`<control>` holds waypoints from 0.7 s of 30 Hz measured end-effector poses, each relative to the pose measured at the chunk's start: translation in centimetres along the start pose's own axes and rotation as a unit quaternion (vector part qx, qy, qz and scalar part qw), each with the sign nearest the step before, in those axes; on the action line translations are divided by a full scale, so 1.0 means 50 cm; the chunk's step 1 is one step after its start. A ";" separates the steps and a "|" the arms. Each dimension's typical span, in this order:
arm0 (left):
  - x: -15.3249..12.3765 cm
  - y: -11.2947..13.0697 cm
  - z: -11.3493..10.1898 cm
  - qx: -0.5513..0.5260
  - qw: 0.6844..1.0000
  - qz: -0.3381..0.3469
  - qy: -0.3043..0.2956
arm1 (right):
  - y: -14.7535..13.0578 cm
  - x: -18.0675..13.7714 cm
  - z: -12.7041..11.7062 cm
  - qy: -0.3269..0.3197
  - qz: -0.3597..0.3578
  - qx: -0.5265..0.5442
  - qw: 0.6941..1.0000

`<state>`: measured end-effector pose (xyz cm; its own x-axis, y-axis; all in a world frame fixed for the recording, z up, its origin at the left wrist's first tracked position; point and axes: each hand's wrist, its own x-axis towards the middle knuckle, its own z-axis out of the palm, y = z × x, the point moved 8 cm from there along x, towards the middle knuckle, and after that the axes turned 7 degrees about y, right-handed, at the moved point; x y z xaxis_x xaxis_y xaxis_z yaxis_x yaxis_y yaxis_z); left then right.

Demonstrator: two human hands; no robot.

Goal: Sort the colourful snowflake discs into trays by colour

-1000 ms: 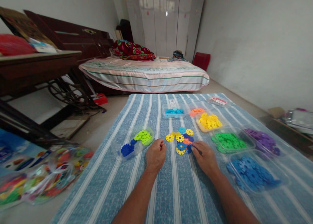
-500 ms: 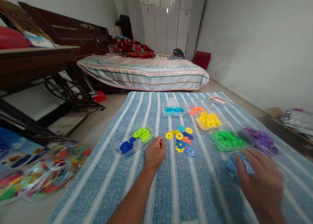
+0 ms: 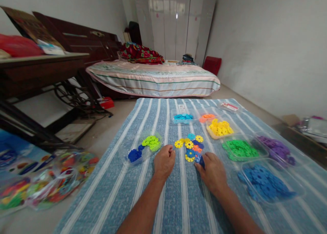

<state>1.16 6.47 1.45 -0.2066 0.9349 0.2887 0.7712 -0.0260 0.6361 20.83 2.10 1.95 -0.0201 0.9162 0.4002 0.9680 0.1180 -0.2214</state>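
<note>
In the head view my right hand (image 3: 213,172) pinches a blue notched disc (image 3: 201,161) by its edge. That disc is at the lower right of a group of joined or overlapping notched discs (image 3: 189,144) in yellow, blue and orange; whether it touches them I cannot tell. My left hand (image 3: 164,161) rests curled on the cloth just left of this group, and anything inside its fingers is hidden. Right of my right hand stands a clear tub of blue discs (image 3: 264,181). Green discs (image 3: 241,148) fill the tub behind it.
Tubs of purple discs (image 3: 276,148), yellow discs (image 3: 219,127), orange discs (image 3: 207,117) and light blue discs (image 3: 183,117) line the right and back of the striped cloth (image 3: 109,189). At left, a clear container (image 3: 125,152) has lime and dark blue discs. Bagged pieces (image 3: 56,179) lie left of the table.
My right hand has moved left from the tub of blue discs to the group of discs, bringing a blue disc. My left hand stays by the group.
</note>
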 end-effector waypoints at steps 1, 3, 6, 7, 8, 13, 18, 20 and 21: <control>0.000 0.000 0.001 0.000 1.000 -0.002 -0.002 | 0.003 -0.003 0.004 0.003 -0.001 0.003 1.000; 0.000 0.000 0.002 0.000 1.000 -0.006 -0.005 | 0.006 -0.010 0.005 0.019 -0.008 0.015 1.000; 0.000 -0.001 0.002 0.001 1.000 -0.010 -0.006 | 0.001 -0.023 -0.005 0.051 -0.032 0.037 0.997; 0.000 -0.001 0.002 0.001 1.000 -0.010 -0.006 | 0.000 -0.027 -0.015 0.065 -0.041 0.042 0.996; 0.000 -0.001 0.003 0.001 1.000 -0.009 -0.006 | -0.001 -0.031 -0.027 0.081 -0.051 0.046 0.994; -0.001 -0.003 0.004 0.002 1.000 -0.006 -0.001 | 0.048 -0.047 -0.140 0.179 -0.066 0.035 0.981; 0.000 -0.004 0.005 0.009 1.000 -0.009 -0.003 | 0.150 -0.072 -0.249 0.247 -0.007 -0.099 0.964; 0.000 -0.004 0.006 0.012 1.000 -0.012 -0.006 | 0.162 -0.082 -0.258 0.255 0.009 -0.134 0.958; 0.000 -0.004 0.006 0.011 1.000 -0.013 -0.007 | 0.155 -0.084 -0.253 0.256 0.005 -0.127 0.958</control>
<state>1.19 6.56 1.11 -0.2182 0.9399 0.2625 0.7784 0.0053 0.6278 31.56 -5.68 9.79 0.0523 0.6018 0.7969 0.9984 -0.0471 -0.0300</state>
